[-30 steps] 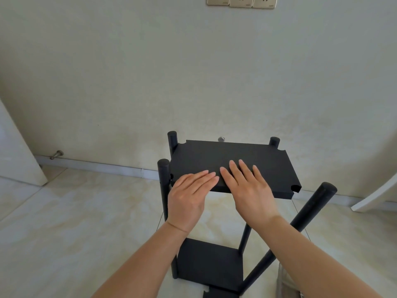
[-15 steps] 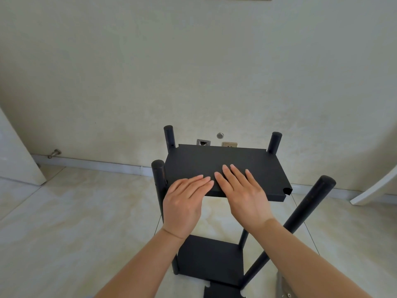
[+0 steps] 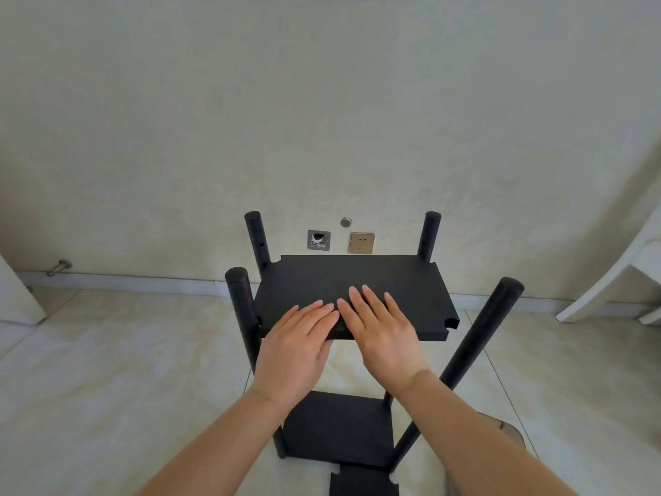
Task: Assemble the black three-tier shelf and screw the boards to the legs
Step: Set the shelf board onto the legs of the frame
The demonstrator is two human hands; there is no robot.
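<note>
Pale tiled floor, cream wall behind. On the floor stands the half-built black three-tier shelf: four round black legs and a flat black rectangular board with notched corners sitting between them, well below the leg tops. Far left leg, far right leg and near left leg look upright; the near right leg tilts outward to the right, apart from its corner notch. A lower black board shows underneath, and another black piece at the bottom edge.

My left hand and right hand both lie flat, fingers straight and together, palms down on the near edge of the upper board, side by side, gripping nothing.

Step in hand, I judge: seating this board level at its tier. To do it well: press evenly so it doesn't tip, keep the three seated notches snug on their legs, then pull the leaning leg in until it sits in the open notch and the holes line up before any screw goes in. Risk: pressing near-edge only could rock the far side up.

Small stuff: gold wall socket, open metal wall box, door stopper.
</note>
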